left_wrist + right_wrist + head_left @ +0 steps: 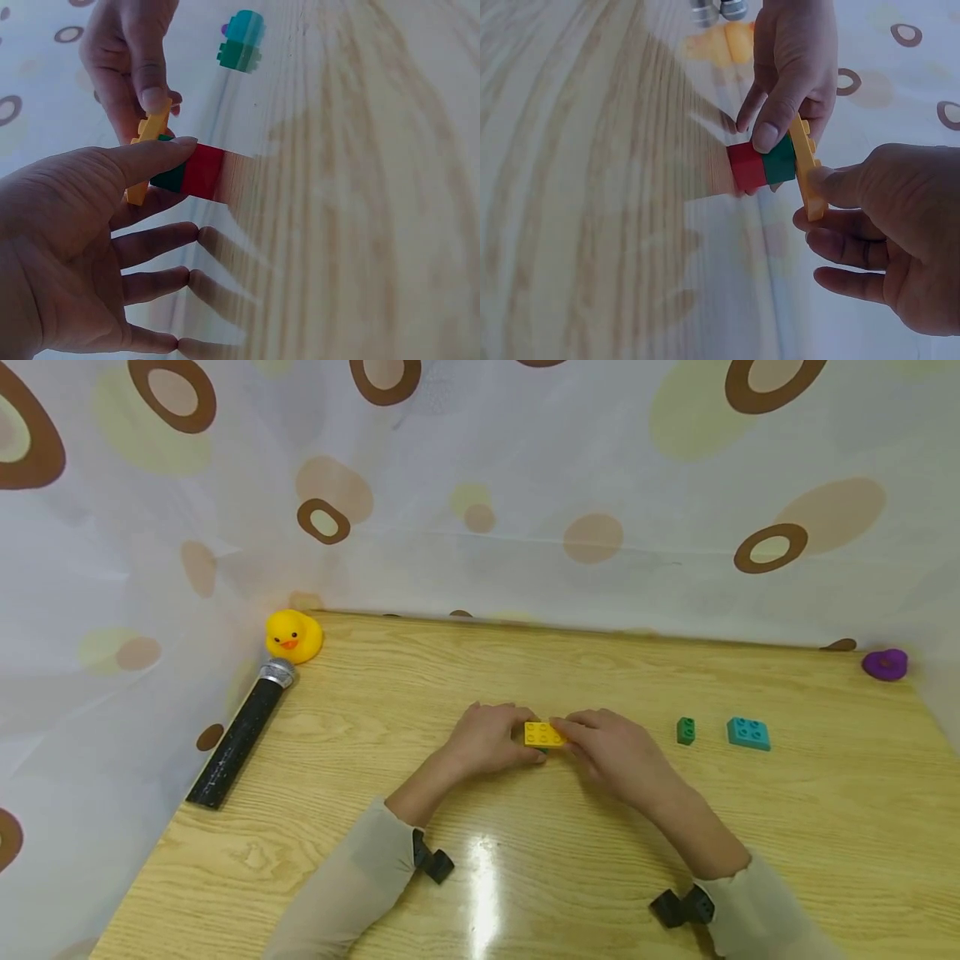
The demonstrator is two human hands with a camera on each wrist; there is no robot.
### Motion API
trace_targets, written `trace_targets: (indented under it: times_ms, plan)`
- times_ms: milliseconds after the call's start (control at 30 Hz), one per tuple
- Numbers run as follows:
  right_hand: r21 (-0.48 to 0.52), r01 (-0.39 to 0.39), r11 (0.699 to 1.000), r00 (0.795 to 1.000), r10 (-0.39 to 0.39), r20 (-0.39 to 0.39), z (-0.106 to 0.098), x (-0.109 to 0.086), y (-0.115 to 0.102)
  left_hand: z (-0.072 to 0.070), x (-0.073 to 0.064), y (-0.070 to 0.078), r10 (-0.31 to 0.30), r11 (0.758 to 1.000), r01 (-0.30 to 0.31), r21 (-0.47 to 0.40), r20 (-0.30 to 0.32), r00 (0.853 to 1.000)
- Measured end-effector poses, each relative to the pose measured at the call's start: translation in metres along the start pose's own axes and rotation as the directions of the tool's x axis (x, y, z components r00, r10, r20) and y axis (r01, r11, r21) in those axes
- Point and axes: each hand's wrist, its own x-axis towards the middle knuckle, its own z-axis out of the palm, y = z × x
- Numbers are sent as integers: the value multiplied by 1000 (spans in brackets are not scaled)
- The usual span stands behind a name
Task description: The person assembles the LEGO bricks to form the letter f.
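Observation:
Near the middle of the table, a red brick (203, 172) stands on the wood with a dark green brick (779, 160) stacked on it. My left hand (491, 739) grips this stack between thumb and index finger; its other fingers stretch out with their tips at the tabletop in the left wrist view. A flat yellow brick (542, 734) with studs up lies across the top of the green brick. Its right end is pinched between the thumb and fingers of my right hand (617, 758), and it overhangs the stack on that side.
To the right lie a small green brick (686, 731) and a turquoise brick (748, 733). A purple toy (886, 665) sits at the far right corner. A yellow rubber duck (293, 637) and a black microphone (242, 735) are at the left edge, beside the patterned curtain (480, 577).

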Motion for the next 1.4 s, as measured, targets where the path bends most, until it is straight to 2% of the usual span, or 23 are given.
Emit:
trace_targets:
  times_ms: [433, 667, 900, 1233, 1400]
  plan:
    - [13, -22, 1000, 1000, 22, 1, 1, -3, 1, -1, 3, 2, -8, 1000, 8, 13, 19, 1000]
    - [11, -22, 1000, 1000, 22, -1, 1, -2, 1, -6, 2, 0, 28, 1000, -28, 10, 42, 999]
    - [18, 5, 1000, 1000, -5, 6, 3, -2, 6, -7, 3, 0, 39, 999, -40, 26, 36, 999]
    - [144, -57, 988, 994, 43, 98, 1, -3, 20, -6, 2, 0, 48, 998, -50, 46, 31, 998]
    - [214, -165, 963, 982, 140, 124, -16, -9, 38, -7, 0, 2, 28, 999, -30, 46, 37, 999]
